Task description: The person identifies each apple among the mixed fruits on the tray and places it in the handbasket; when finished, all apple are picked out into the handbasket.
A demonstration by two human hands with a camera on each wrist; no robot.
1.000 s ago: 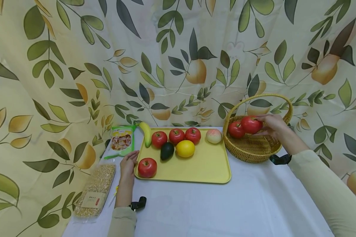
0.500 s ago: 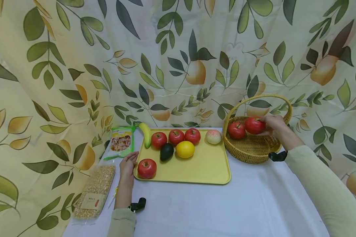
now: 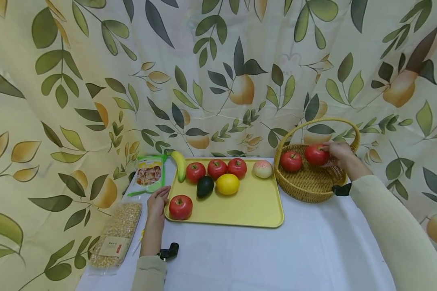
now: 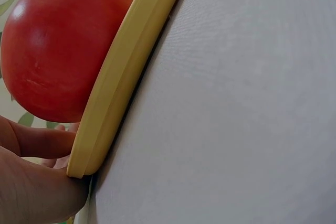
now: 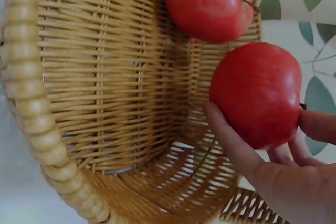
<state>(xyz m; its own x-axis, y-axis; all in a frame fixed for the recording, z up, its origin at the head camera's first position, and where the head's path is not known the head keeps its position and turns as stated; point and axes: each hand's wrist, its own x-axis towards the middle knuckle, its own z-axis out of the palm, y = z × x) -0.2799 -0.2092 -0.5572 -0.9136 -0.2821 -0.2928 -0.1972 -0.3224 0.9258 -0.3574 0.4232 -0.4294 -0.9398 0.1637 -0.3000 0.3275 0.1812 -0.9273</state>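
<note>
In the head view my right hand holds a red apple inside the wicker basket. The right wrist view shows thumb and fingers around this apple, with a second apple lying in the basket close beside it. At the left end of a yellow tray, my left hand grips the rim. Up close, the left wrist view has its fingers on the tray's edge, just below a red apple.
On the tray lie several red apples, a banana, an avocado, a lemon and a peach. Left of it are a green-edged food packet and a bag of pale kernels. A patterned curtain stands behind.
My right hand has moved the held apple slightly right inside the basket, away from the other apple. The left hand stays at the tray's rim.
</note>
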